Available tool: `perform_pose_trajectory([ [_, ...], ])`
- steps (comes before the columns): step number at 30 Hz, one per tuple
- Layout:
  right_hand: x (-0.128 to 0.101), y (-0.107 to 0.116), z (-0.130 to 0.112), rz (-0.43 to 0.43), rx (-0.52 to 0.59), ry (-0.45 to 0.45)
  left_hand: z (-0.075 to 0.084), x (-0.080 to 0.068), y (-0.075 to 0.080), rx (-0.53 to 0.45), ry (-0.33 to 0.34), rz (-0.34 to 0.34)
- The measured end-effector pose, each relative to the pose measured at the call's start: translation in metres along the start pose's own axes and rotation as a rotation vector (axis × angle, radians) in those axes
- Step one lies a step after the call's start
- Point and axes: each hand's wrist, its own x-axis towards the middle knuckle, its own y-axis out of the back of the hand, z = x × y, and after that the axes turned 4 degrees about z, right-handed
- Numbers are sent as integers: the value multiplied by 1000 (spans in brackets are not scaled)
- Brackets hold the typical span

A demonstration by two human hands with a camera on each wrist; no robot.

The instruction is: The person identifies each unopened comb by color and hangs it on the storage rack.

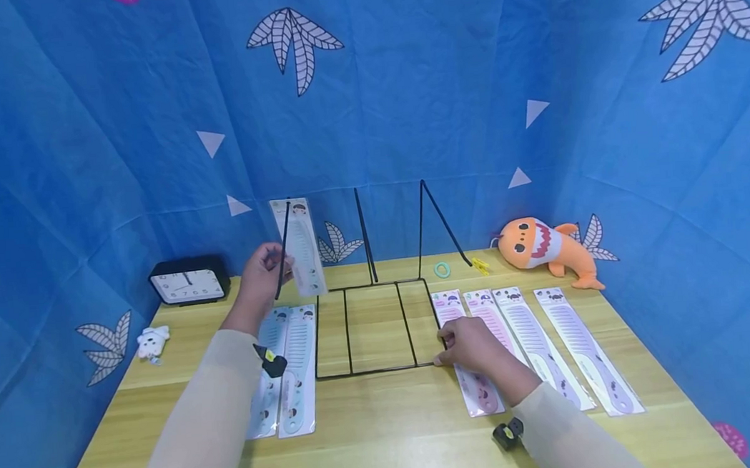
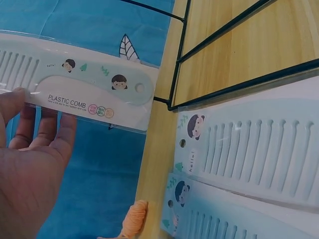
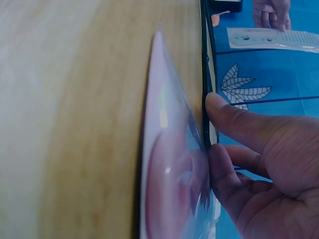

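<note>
My left hand (image 1: 263,275) pinches a packaged pale green plastic comb (image 1: 303,249) by its long edge. The comb hangs upright at the left prong of a black wire rack (image 1: 367,372), its top end at the prong's tip. In the left wrist view, the thumb lies on the front of the packet and the other fingers are behind it. My right hand (image 1: 475,344) grips the rack's front right corner between thumb and fingers. Right beneath that hand lies a pink packaged comb (image 1: 481,392), partly covered by it.
Two pale green packaged combs (image 1: 297,371) lie left of the rack. To its right are another pink comb (image 1: 488,313) and two purple combs (image 1: 581,343). Behind stand a clock (image 1: 187,285) and an orange plush shark (image 1: 546,245), with a green ring (image 1: 442,269) and yellow clip (image 1: 481,265).
</note>
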Motion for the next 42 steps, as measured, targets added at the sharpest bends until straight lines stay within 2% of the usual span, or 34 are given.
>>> perform_pose_trajectory([
  [4,1,0,-1,2,-4,8,1,-6,7,62,-1,4],
  [8,0,-3,-2,-3,4,-12,-6,-19,19,119,4,30],
  [11,-2,-3,-3,-7,5,-22,-13,-32,31,333,39,57],
  [15,-2,-1,-2,-4,-4,-9,-20,-52,49,717,142,28],
  [18,-2,0,0,4,-11,-2,-30,-70,62,885,226,-19],
  [20,-2,0,2,5,-13,-3,-37,-82,69,951,268,-33],
  [23,-3,-1,4,-2,-11,-14,-47,-97,78,981,335,-24],
  [26,-3,-1,6,-3,-6,-23,-53,-105,80,960,384,-17],
  [35,-1,0,1,1,11,21,-57,-112,83,967,412,-16],
  [42,0,-1,-2,-5,-2,-9,-60,-112,91,962,420,-41],
])
